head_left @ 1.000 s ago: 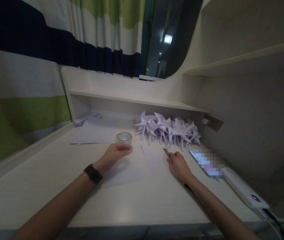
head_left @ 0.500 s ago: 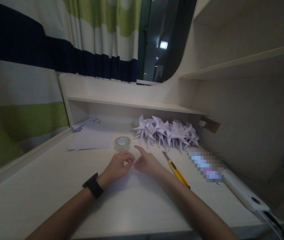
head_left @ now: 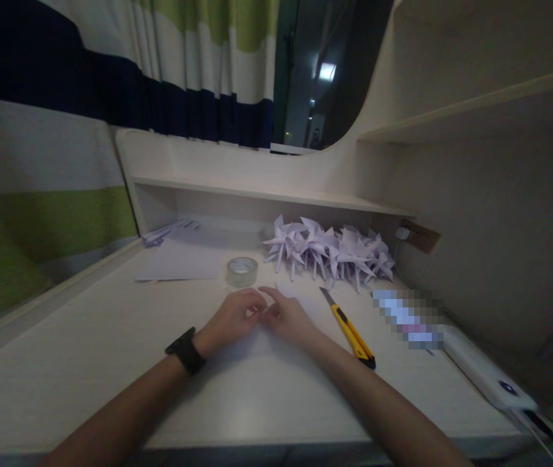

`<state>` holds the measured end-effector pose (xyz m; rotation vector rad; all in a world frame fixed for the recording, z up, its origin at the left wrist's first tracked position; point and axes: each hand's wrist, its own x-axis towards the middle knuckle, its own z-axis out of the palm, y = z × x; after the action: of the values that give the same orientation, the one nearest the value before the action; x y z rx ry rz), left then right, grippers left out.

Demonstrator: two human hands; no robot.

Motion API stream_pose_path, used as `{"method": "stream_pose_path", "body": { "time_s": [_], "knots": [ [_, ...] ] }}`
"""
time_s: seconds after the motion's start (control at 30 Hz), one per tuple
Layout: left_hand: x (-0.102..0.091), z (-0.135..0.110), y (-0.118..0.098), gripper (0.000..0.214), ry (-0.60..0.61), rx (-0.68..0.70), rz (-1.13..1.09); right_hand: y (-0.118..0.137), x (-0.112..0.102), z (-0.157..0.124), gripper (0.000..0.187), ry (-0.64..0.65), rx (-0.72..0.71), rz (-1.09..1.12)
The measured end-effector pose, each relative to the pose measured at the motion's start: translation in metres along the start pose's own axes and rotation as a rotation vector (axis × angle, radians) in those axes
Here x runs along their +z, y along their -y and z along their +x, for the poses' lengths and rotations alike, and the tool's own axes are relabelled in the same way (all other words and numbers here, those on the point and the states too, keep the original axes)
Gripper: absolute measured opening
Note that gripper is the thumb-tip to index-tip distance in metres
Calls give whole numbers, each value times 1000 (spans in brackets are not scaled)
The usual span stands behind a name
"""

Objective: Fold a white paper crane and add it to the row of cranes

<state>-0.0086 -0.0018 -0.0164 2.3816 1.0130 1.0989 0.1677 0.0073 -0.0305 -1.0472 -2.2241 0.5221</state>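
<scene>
My left hand (head_left: 237, 316) wears a black watch and has its fingers pinched together at the middle of the desk. My right hand (head_left: 290, 319) meets it fingertip to fingertip, thumb and forefinger bent inward. Between and behind the fingers shows a pale piece of white paper (head_left: 300, 293), hard to tell from the white desktop; the fingers hide most of it. Just beyond the left hand stands a roll of clear tape (head_left: 242, 272). To the right of my right hand lies a yellow utility knife (head_left: 349, 329) with its blade out.
Several white paper pinwheels (head_left: 327, 250) are heaped at the back under the shelf (head_left: 266, 192). A stack of white paper (head_left: 179, 259) lies back left. Along the right side are a blurred-out phone (head_left: 405, 318) and a white power strip (head_left: 483, 370) with cables.
My right forefinger, stretched out before, has bent in toward the left hand. More of the pale paper shows behind the right hand. The whole view has shifted slightly.
</scene>
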Motion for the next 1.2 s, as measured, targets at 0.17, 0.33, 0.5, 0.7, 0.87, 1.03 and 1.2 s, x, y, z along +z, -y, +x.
{"method": "stream_pose_path", "body": {
  "time_s": [0.17,0.33,0.5,0.7,0.87,1.03,1.2],
  "knots": [
    [-2,2,-3,14,-3,-44,-21,1,-3,-1,62,-18,21,54],
    [-1,6,4,21,-13,-308,-217,6,-10,-1,70,-37,56,268],
    [-4,5,14,32,-73,-382,-157,9,-19,1,76,42,185,665],
    [-19,-5,17,43,328,-314,322,-9,-25,8,55,-220,380,858],
    [-24,-9,7,44,480,-342,391,-17,-26,11,46,-389,448,831],
    [-22,-10,6,34,498,-316,372,-26,-19,10,43,-320,394,721],
    [-20,-10,2,30,506,-316,365,-26,-10,6,49,-49,265,585]
  ]
}}
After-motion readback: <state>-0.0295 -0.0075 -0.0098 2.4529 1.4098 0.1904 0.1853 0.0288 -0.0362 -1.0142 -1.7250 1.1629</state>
